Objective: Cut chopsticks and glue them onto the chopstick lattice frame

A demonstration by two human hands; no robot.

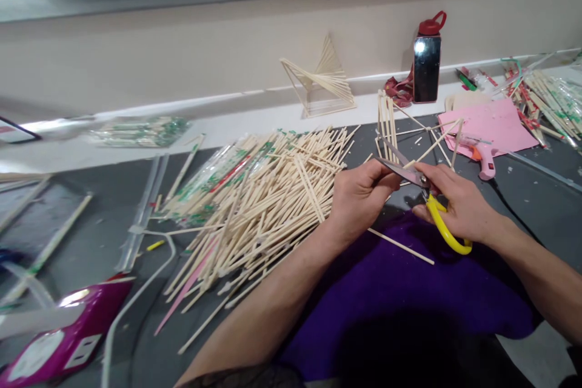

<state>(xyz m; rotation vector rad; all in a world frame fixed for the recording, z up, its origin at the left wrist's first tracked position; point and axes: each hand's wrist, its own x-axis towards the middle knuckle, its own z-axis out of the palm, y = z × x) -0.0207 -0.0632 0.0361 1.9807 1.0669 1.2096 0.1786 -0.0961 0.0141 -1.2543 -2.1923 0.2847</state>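
"Yellow-handled scissors [440, 225] are seen at the centre; how are they held?"

"By the right hand [461, 200], gripped close about the pivot, with the loops left hanging below and the blades parted. Finer control is probably gained that way."

"And the left hand [357, 197]?"

"Its fingertips are drawn narrow just beside the blades. A wooden stick [434, 143] runs down to them and appears to be pinched there, steadied beside the metal, though the exact contact is covered."

"What is set around the hands?"

"Beyond them, a small stick frame [427, 129] is stood on the desk [109, 200]. To its right, a pink glue gun [487, 165] is laid partly over pink paper [504, 121], presumably so that drips are caught. Loose sticks [273, 206] are heaped at the left hand's side, where they can be reached easily."

"Which containers are found farther out?"

"Clear plastic packets [140, 132] near the wall [182, 66], in which bundled sticks are kept; printed sleeves [213, 185] by the heap also have sticks inside. A red-lidded bottle [431, 25] is largely hidden by a phone [427, 73], propped upright probably so that its screen can be faced; the bottle's contents cannot be told. Left of these, a twisted stick model [325, 79] is stood."
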